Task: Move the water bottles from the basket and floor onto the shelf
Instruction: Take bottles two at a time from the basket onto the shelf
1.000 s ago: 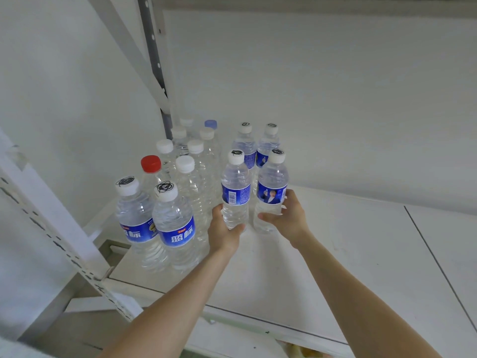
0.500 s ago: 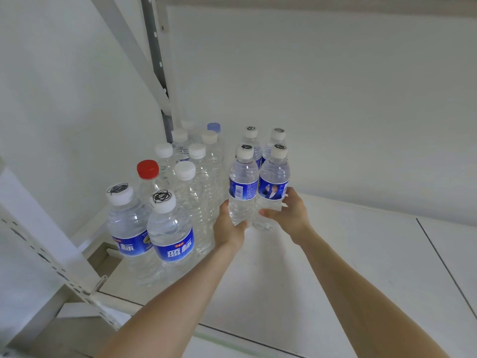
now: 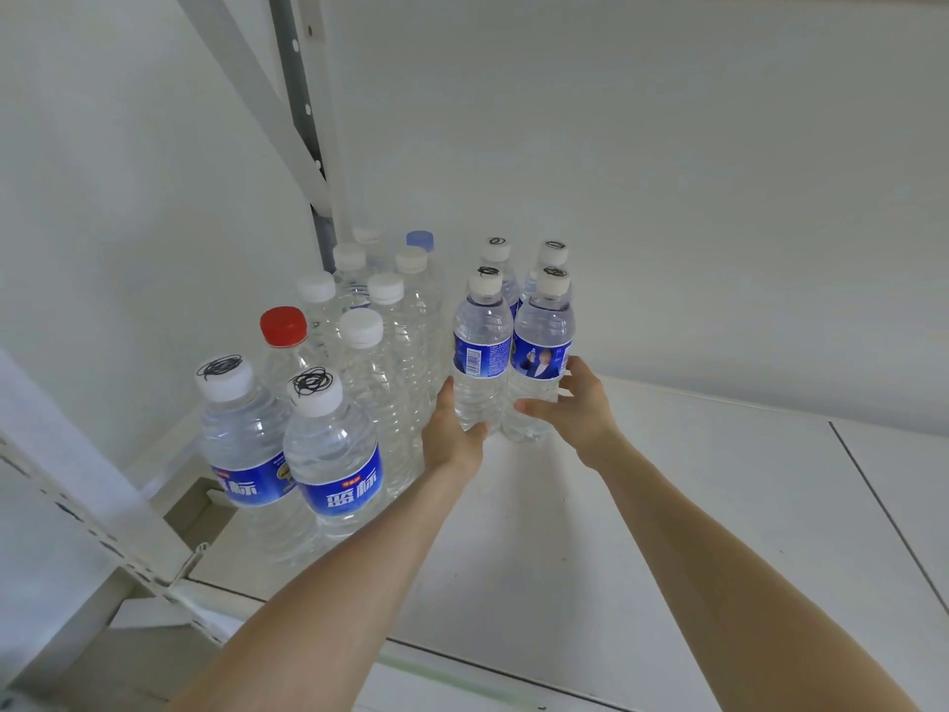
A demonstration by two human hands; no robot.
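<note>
Two small clear water bottles with blue labels stand side by side on the white shelf [image 3: 693, 495]. My left hand [image 3: 454, 429] grips the lower part of the left bottle [image 3: 481, 346]. My right hand [image 3: 577, 408] grips the right bottle [image 3: 543, 346] just under its label. Directly behind them stand two more bottles of the same kind [image 3: 524, 256], mostly hidden. Several other bottles stand to the left, among them a red-capped one [image 3: 283, 328] and two large blue-labelled bottles [image 3: 303, 454] at the front. No basket or floor bottles are in view.
The white wall closes off the back and left. A perforated metal upright [image 3: 303, 110] with a diagonal brace stands behind the bottle group, and another post [image 3: 77, 511] crosses the lower left. A seam [image 3: 883, 506] divides the shelf board on the right, with bare board around it.
Both hands have pushed the two small bottles back, up against the pair behind them. The camera has shifted slightly closer and lower.
</note>
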